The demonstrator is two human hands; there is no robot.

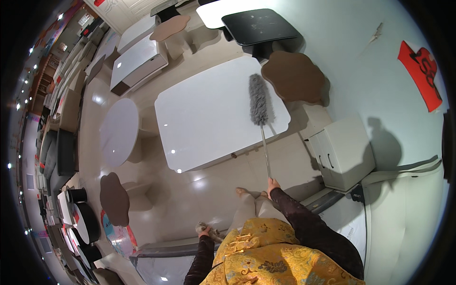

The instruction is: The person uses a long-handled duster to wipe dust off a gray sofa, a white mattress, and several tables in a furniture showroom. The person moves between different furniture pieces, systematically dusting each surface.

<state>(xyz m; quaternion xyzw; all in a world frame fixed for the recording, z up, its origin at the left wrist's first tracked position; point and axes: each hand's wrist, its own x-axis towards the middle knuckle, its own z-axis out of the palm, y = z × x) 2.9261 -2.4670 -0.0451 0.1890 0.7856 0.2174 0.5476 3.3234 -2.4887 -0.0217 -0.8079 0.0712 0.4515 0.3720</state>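
My right hand (273, 184) grips the thin metal handle of a fluffy grey duster (258, 99). The duster's head is over the right end of a large white table (217, 110) with notched corners; whether it touches the top I cannot tell. Low at my left side, my left hand (204, 231) is closed on a crumpled greyish-brown cloth (202, 226). A brown wavy-edged table (294, 76) stands right beside the white table's far right corner.
A white two-door cabinet (342, 153) stands at the right by the wall. To the left are a round white table (120, 131) and a dark wavy-edged one (114, 199). A black table (260, 26) and a white coffee table (137, 66) stand beyond. Behind my legs is a bed (167, 267).
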